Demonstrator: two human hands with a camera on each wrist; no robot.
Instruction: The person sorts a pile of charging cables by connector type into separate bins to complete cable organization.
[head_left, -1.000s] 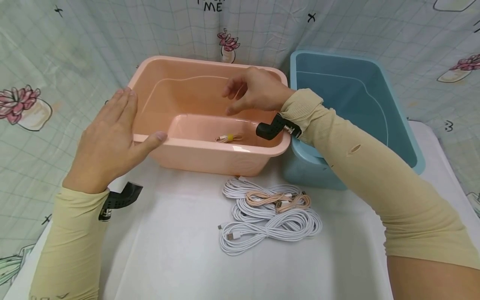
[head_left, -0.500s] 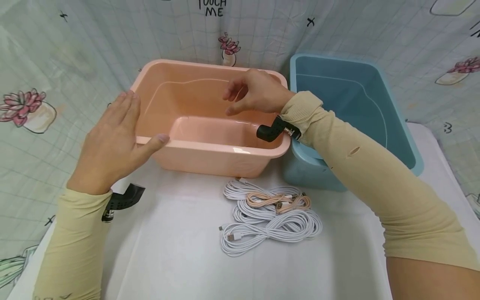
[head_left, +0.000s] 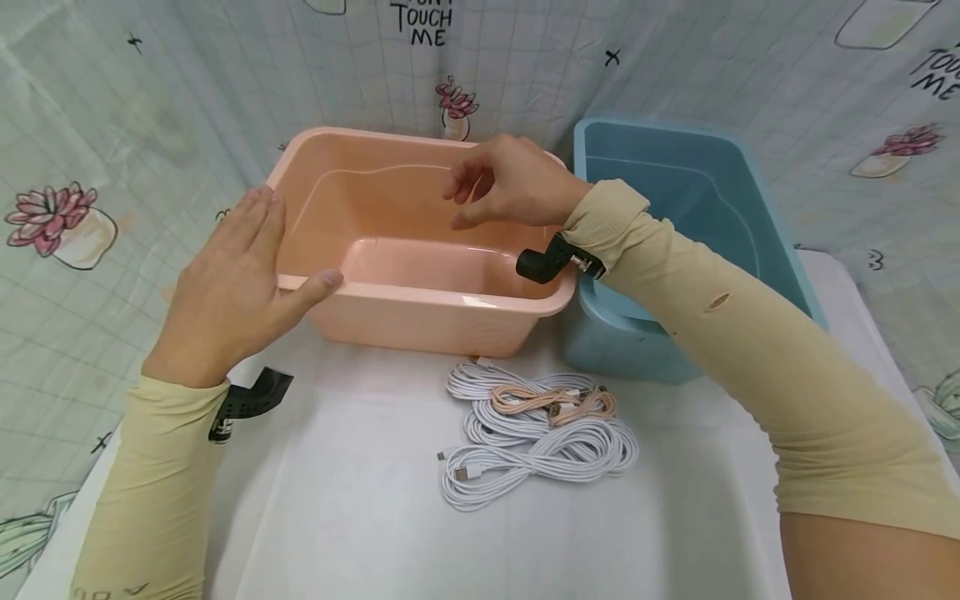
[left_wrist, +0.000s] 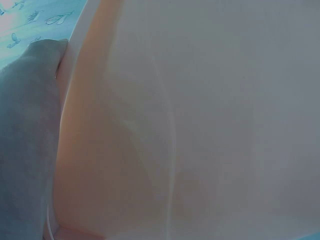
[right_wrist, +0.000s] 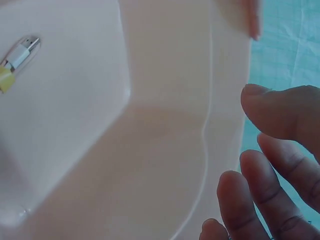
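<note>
My left hand [head_left: 228,283] lies flat with straight fingers along the left rim of a peach plastic tub [head_left: 412,321], its thumb reaching over the front rim. Above the tub's right side hovers my right hand [head_left: 517,183], fingers loosely bent and nothing between them. In the right wrist view a small USB cable [right_wrist: 19,56] with a yellow band lies on the tub's floor. The front wall hides that cable from the head view. The left wrist view shows mainly the tub's inner wall [left_wrist: 210,120].
A blue tub [head_left: 630,346] stands right beside the peach one, under my right forearm. In front of them, coiled white cables [head_left: 585,454] and smaller peach cables [head_left: 525,398] are piled on the white-covered table [head_left: 375,542]. Patterned cloth [head_left: 517,75] hangs behind.
The yellow-banded cable, visible inside the peach tub one second ago, has dropped out of sight behind its front rim. Both hands keep nearly the same pose; the head view shifts slightly.
</note>
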